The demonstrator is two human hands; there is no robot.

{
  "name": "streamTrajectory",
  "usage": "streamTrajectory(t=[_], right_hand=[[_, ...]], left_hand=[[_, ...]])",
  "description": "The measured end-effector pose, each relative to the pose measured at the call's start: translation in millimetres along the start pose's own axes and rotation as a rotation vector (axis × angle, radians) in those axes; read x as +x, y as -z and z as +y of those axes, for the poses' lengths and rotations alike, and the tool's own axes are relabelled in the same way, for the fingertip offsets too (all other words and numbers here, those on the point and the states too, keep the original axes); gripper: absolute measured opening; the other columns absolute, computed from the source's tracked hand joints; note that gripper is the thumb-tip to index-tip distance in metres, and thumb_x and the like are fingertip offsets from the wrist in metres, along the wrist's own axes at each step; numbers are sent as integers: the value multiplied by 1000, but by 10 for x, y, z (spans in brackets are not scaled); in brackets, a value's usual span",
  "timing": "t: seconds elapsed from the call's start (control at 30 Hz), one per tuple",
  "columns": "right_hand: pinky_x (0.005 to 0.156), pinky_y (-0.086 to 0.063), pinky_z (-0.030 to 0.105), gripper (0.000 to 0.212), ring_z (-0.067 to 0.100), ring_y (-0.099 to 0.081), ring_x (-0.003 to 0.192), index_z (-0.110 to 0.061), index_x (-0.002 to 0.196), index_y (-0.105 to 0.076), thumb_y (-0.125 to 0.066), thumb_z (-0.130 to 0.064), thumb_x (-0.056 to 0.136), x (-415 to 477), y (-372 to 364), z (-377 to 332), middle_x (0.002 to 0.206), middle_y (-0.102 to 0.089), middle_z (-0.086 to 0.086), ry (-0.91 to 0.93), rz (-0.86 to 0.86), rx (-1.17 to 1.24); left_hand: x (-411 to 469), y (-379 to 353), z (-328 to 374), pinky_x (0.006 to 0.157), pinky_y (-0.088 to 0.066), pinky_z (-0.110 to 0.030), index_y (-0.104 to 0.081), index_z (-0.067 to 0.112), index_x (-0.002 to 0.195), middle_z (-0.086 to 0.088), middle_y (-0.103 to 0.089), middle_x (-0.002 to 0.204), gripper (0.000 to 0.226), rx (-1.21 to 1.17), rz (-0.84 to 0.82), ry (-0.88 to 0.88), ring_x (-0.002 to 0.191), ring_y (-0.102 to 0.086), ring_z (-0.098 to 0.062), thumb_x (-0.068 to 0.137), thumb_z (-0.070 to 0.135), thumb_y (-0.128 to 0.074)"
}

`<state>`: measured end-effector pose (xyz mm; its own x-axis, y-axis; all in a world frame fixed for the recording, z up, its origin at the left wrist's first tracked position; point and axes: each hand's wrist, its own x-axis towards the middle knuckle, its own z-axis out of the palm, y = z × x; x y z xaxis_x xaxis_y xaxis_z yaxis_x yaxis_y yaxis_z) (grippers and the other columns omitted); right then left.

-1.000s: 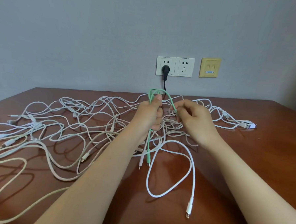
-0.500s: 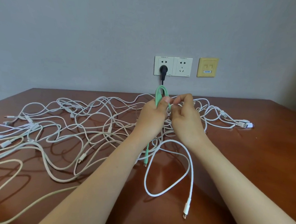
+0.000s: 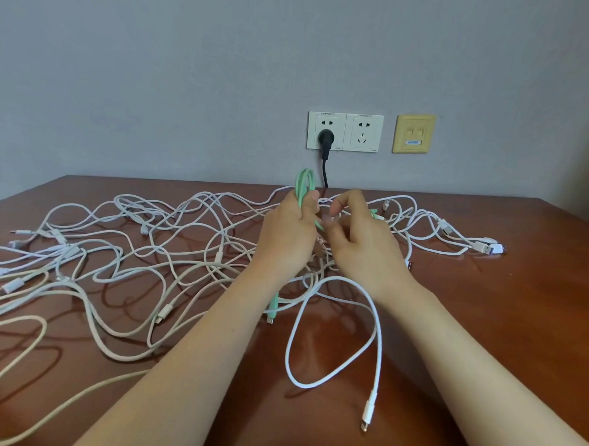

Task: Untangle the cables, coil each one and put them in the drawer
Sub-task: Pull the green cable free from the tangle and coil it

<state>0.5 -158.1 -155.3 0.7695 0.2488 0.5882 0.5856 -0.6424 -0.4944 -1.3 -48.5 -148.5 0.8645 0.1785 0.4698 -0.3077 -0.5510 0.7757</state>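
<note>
Grey wall (image 3: 157, 79) behind a reddish-brown wooden desk (image 3: 520, 320), seen from above the person's two bare forearms, which reach from the near edge toward the middle of the far edge.

Left hand (image 3: 287, 236): raised above the desk with its back to the camera, fingers curled and thumb pressed round the green cable (image 3: 303, 185). A narrow loop of two green strands stands upright out of the top of the fist. One green connector (image 3: 273, 305) hangs below the wrist, just above the desk.

Right hand (image 3: 360, 240): just beside the left, fingers curled, thumb and forefinger closed on a short green strand that runs across from the left fist. A little more green shows behind this hand.

Tangle of white and cream cables (image 3: 169, 236): spread over the desk from the left edge past the hands toward the right edge. The strands cross too often to be counted.

White cable (image 3: 377, 333): one, lying in an open loop toward the near edge between the forearms, ending in a single white connector (image 3: 368, 411).

USB plugs (image 3: 486, 247): two, side by side toward the right edge.

On the wall above the far edge: two white sockets (image 3: 363, 132), one black plug (image 3: 326, 137) in the left one, and one yellow data plate (image 3: 413, 133).
</note>
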Motion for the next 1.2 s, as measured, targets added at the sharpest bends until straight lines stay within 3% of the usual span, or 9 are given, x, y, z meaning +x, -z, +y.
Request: streamTrajectory(t=[0.13,0.27,0.5,0.67,0.77,0.83,0.9,1.03,1.2], right_hand=[[64,-28,32,12,25,-42,61,-20,91,-36,-45,-13,91,-4,-1,-1,56,-44,-9,64,-16,-44],[72,-24,30,10,21,-40,64,-20,91,-33,-43,-17,93,-41,-30,-16,62,-50,-7,115,-56,-104],[79,-26,33,17,8,-38,56,-23,89,-29,-45,-22,93,-48,-56,-16,68,-57,-10,138,-63,-154],[96,-30,42,19,19,-43,63,-21,91,-26,-45,-28,93,-46,-33,70,67,-51,-7,55,-133,-292],[98,-26,39,21,12,-40,61,-22,93,-31,-47,-36,94,-56,31,137,63,-46,-9,39,-181,-321],[99,-21,36,16,17,-51,80,-23,94,-41,-47,-38,94,-44,63,129,71,-51,-9,91,-189,-344],[96,-18,32,11,19,-55,91,-22,93,-53,-48,-32,94,-16,58,108,77,-55,-10,175,-129,-375],[85,-25,34,16,25,-60,74,-19,77,-63,-49,-25,82,4,-2,53,74,-62,-4,417,149,-400],[77,-31,32,22,18,-56,73,-18,75,-67,-52,-33,80,7,-63,5,71,-60,-1,500,186,-272]], left_hand=[[66,-7,1,54,-54,-23,-45,12,76,3,-65,55,31,-652,-59,321,50,-62,-12,102,23,-32],[102,50,-20,39,-50,-20,-40,11,75,-2,-68,57,32,-1115,-57,533,49,-65,-7,104,21,-27],[157,16,-90,33,-35,-11,-41,12,71,0,-41,49,35,-1034,21,566,29,-45,-9,103,24,-32],[178,79,-123,39,-50,-21,-40,10,73,5,-36,35,34,-1112,66,541,30,-46,-8,103,21,-30],[224,142,-186,32,-33,-14,-38,12,72,6,-32,41,34,-1028,91,538,26,-29,-5,104,23,-30],[233,159,-195,30,-24,-12,-38,14,73,3,-33,52,33,-965,80,550,26,-24,-4,103,23,-30],[226,170,-179,30,-22,-12,-38,14,75,1,-38,59,30,-911,58,548,26,-24,-3,103,22,-31],[215,167,-172,31,-22,-11,-41,13,75,-1,-44,61,30,-751,-5,551,25,-26,-3,103,24,-33],[161,147,-126,33,-25,-16,-45,12,73,-2,-44,57,38,-490,-78,518,30,-33,-8,101,35,-34]])
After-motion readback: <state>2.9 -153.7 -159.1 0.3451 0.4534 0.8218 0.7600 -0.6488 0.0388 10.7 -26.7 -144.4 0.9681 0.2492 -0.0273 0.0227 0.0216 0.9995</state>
